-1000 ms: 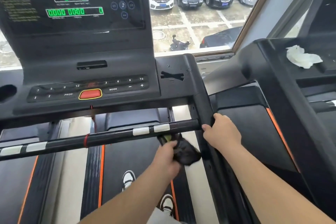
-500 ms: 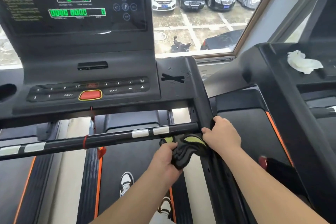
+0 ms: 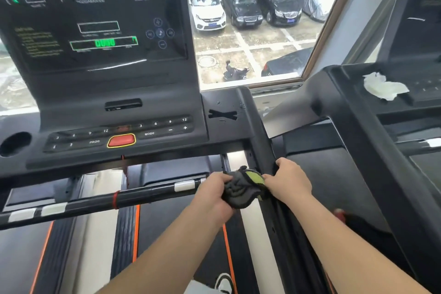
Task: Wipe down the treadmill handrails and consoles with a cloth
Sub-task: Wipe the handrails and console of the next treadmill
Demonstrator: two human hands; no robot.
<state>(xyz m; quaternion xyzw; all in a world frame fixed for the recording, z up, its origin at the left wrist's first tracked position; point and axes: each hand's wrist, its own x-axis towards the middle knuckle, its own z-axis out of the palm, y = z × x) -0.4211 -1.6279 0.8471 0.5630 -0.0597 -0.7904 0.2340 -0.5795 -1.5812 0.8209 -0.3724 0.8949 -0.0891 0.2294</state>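
Observation:
A dark grey cloth (image 3: pixel 238 189) with a yellow-green patch is bunched at the right end of the black front handrail (image 3: pixel 133 197), where the bar meets the right side handrail (image 3: pixel 260 140). My left hand (image 3: pixel 212 194) grips the cloth from the left, over the bar. My right hand (image 3: pixel 287 180) holds the side handrail and pinches the cloth's right edge. The console (image 3: pixel 95 31) with its screen and button panel (image 3: pixel 121 132) rises above.
A second treadmill (image 3: pixel 372 140) stands close on the right, with a crumpled white tissue (image 3: pixel 384 89) on its console. A window (image 3: pixel 257 21) behind looks onto parked cars. Below lies the belt (image 3: pixel 181 246) with my shoe (image 3: pixel 224 281) on it.
The left hand has lifted the cloth from below the bar up onto its right end. The right hand, on the side rail throughout, now also pinches the cloth. The view has tilted up slightly.

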